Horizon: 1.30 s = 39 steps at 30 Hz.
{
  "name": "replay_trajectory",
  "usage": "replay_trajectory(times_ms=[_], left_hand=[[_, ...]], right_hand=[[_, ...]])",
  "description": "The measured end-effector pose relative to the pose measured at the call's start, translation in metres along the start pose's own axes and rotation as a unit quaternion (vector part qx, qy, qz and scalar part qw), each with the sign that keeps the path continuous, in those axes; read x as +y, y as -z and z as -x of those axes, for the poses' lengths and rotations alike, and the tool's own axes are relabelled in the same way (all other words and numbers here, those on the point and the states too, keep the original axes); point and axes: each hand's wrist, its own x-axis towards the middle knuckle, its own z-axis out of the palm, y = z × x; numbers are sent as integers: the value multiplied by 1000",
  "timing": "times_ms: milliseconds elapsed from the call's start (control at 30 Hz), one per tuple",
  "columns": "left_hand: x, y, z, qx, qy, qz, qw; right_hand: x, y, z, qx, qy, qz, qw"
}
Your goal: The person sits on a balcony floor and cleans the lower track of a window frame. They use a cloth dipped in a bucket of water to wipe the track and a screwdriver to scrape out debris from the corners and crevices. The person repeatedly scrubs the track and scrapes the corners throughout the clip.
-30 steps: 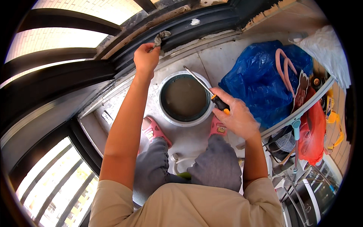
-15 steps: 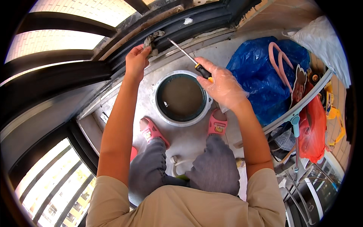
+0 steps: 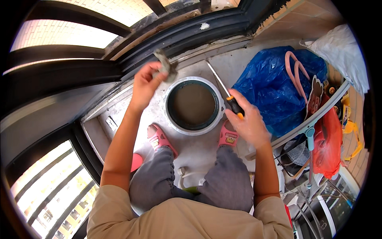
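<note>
My left hand (image 3: 145, 85) pinches a grey lump (image 3: 166, 65) just above-left of the bucket (image 3: 193, 104); my right hand (image 3: 250, 121) grips a screwdriver (image 3: 223, 91), its shaft pointing up-left over the rim.

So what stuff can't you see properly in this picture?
- Head view: the grey lump in the left hand is blurred, so its kind is unclear.
- The screwdriver handle is mostly covered by the right hand.
- The bucket holds murky water hiding its bottom.
- What is inside the blue bag is hidden by the plastic.
</note>
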Motion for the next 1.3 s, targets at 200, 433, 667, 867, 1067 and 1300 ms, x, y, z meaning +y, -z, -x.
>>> replay_trajectory(times_ms=[200, 433, 667, 867, 1067, 1300], left_hand=[[-39, -36, 50, -75, -64, -374, 922], [-155, -72, 57, -203, -65, -710, 671], [-187, -80, 66, -153, 73, -708, 686], [-118, -73, 63, -185, 110, -666, 715], [-45, -71, 68, -237, 91, -655, 712], [-12, -70, 94, -191, 15, -631, 752]], right_hand=[[4, 16, 58, 3, -28, 49, 998], [22, 6, 105, -12, -101, 45, 994], [35, 33, 180, -29, -142, 69, 987], [48, 51, 253, 26, -176, 161, 971], [113, 55, 321, 9, -188, 256, 948], [253, 0, 296, 20, -302, 219, 928]])
